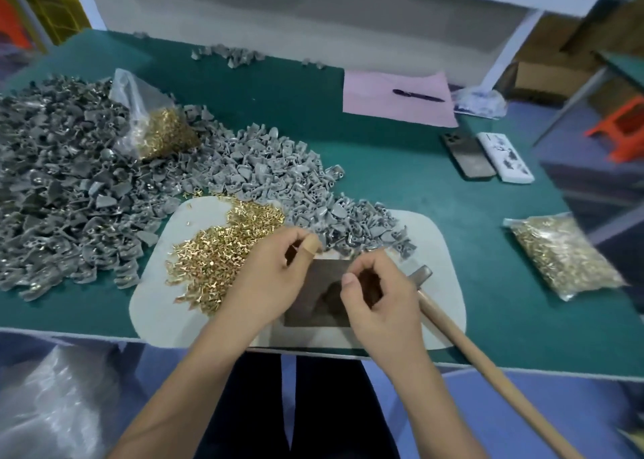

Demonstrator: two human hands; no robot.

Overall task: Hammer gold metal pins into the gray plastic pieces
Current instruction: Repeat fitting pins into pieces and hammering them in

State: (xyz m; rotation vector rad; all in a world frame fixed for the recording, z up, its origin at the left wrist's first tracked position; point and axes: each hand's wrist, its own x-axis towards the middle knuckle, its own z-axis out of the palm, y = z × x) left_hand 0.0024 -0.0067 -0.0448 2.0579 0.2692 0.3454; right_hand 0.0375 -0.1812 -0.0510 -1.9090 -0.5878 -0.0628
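Note:
My left hand (275,270) hovers at the left edge of a dark metal block (313,305) on a white mat (435,249). Its taped thumb and curled forefinger pinch what looks like a small gray plastic piece (291,252). My right hand (378,295) is over the block with fingers curled towards the thumb, and whatever is inside them is hidden. A loose heap of gold pins (216,249) lies on the mat, left of my hands. Gray plastic pieces (265,169) are piled behind. A hammer (422,273) with a wooden handle lies to the right, untouched.
A bigger heap of gray pieces (59,180) covers the left of the green table (400,166). An open bag of pins (158,134) rests on that heap, and a sealed bag (561,254) lies at the right. Two phones (488,157), pink paper (397,98) and a pen (418,95) are at the back right.

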